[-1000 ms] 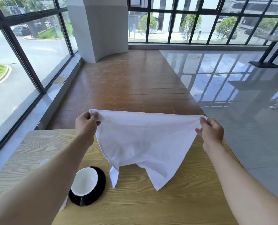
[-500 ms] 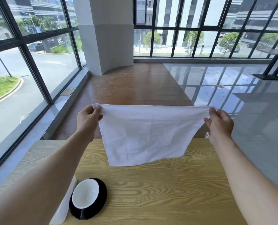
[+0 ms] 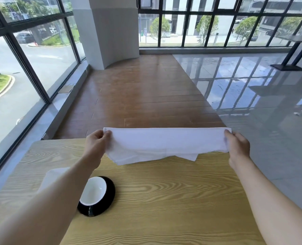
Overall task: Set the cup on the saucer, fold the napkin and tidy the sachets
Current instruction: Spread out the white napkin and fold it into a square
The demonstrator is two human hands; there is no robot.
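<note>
- A plain white cloth napkin (image 3: 166, 144) is stretched out as a wide, shallow band over the far edge of the light wooden table with bold grain (image 3: 164, 200).
- Its top edge runs straight and taut from one hand to the other; its lower edge is uneven, with layered flaps hanging at slightly different depths and a small corner dipping right of the middle.
- The fabric looks smooth and soft, with only faint creases, and its lower edge hangs just above or on the tabletop; which of the two cannot be told.
- The left hand (image 3: 97, 145) pinches the napkin's left top corner, thumb and curled fingers closed over the cloth.
- The right hand (image 3: 237, 147) grips the napkin's right end, its fingers curled round the edge so the cloth bunches slightly there.
- Both forearms reach out from the near side, the hands well apart, one at each end of the napkin.
- Near the left forearm, a black cup with a white inside (image 3: 98, 195) stands on the table, partly hidden by that arm.
- Whether a saucer lies under the cup cannot be told.
- A pale white object (image 3: 53, 175) shows just left of the forearm, mostly covered.
- Beyond the table lie a brown plank floor (image 3: 137, 96) and glossy grey tiles (image 3: 261, 112).
</note>
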